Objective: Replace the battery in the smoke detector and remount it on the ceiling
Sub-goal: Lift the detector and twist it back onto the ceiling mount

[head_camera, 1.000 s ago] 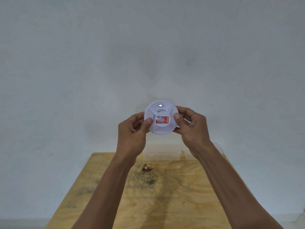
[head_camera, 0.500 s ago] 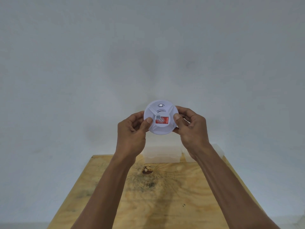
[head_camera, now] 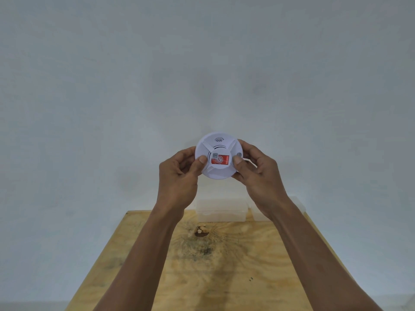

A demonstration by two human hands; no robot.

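Two hands grip smoke detector, translucent box behind

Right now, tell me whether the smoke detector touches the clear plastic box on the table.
Apart. The head view shows the smoke detector held up by both hands, with bare wall visible between it and the plastic box below.

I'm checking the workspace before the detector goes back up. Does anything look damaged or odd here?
One thing: the plywood table has a chipped knot hole with dark staining spread around it. The smoke detector, held by the left hand and right hand, looks intact.
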